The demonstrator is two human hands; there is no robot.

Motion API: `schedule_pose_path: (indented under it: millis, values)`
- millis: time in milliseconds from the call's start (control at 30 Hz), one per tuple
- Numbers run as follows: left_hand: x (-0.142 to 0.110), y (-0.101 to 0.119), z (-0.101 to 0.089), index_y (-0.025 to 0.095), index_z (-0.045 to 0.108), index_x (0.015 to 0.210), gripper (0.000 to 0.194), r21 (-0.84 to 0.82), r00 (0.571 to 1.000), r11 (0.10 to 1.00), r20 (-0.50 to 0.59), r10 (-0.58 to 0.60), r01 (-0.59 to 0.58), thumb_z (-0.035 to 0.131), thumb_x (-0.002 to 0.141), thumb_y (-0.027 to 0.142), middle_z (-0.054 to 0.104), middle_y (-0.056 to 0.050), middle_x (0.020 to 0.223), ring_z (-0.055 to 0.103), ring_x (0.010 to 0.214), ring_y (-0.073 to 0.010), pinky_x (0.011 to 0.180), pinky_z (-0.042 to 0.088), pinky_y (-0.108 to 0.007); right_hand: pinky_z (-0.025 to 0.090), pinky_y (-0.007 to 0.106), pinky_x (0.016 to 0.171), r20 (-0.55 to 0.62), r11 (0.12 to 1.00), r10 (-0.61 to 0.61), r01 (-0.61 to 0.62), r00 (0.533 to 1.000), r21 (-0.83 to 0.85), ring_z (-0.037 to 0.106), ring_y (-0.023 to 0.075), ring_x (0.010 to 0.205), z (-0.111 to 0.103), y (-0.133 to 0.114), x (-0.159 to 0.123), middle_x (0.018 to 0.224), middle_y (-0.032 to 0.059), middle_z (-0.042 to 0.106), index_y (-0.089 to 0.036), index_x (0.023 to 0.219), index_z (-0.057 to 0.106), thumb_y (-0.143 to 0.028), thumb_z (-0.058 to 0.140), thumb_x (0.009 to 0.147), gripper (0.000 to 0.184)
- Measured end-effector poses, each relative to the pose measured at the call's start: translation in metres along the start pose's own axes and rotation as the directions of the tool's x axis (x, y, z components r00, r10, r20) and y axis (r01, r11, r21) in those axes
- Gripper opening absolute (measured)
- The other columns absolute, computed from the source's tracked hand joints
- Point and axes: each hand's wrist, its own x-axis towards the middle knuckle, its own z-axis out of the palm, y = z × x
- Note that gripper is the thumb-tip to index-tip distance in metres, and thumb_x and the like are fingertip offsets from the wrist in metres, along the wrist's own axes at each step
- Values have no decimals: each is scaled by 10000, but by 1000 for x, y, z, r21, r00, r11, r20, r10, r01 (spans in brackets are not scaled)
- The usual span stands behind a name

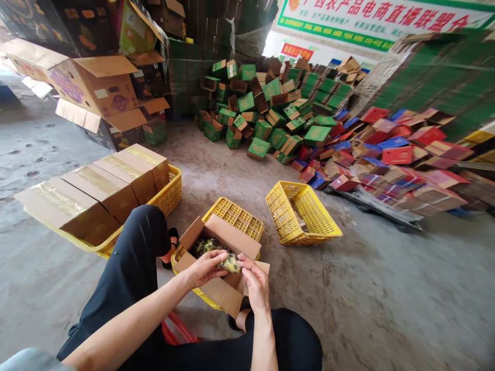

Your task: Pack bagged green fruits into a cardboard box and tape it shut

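Over an open cardboard box (240, 241), my left hand (209, 267) and my right hand (253, 281) hold a wrapped yellow-green bundle (231, 263) between them. Dark spots mark its shiny, film-like wrapping; what is inside I cannot make out. My left fingers pinch one end, and the right fingers close on the other. More spotted yellow-green bundles (209, 245) lie in the left part of the box, partly hidden by my hands. Beneath the box is an upturned yellow plastic crate (232, 212). The box's flaps stand spread outward.
Taped cardboard boxes (116, 175) fill a long yellow crate (175, 188) on the left. A yellow basket (317, 216) stands at the right with something in its bottom. Green cartons (259, 147) and red and blue cartons (398, 154) are heaped behind. Large open boxes (93, 87) are stacked back left.
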Motion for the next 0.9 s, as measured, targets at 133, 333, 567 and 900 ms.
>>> schedule_pose_path:
  millis: [133,333,567,900]
  values:
    - [-2,0,4,155,710,1065,531,10,997,997,-6,78,-78,992,676,378,754,-99,1038,753,840,-192,770,615,-304,443,510,1174,23,999,-46,46,999,4,489,347,1464,0,0,2,1540,40,591,-296,999,840,-405,752,780,260]
    - [-5,3,11,173,686,1058,587,90,978,973,11,210,-210,1005,626,411,734,-78,1037,723,846,-185,769,582,-306,585,475,1020,-59,988,135,-130,989,81,475,334,1480,4,7,2,1603,52,520,-344,1474,597,-586,730,844,688]
    - [-8,2,14,221,628,1372,862,242,956,926,47,288,-291,997,618,414,705,-80,1173,677,879,-177,663,483,-228,631,485,937,-8,960,243,-239,970,148,687,361,1236,9,-1,1,1356,70,728,-300,1344,693,-514,871,724,680]
    - [-10,6,17,159,755,1082,564,159,986,976,89,138,-151,938,704,536,725,-75,1027,653,819,-138,820,531,-285,513,510,1110,14,989,102,-103,995,106,673,345,1250,8,-8,-1,1272,68,765,-275,1183,740,-427,878,728,499]
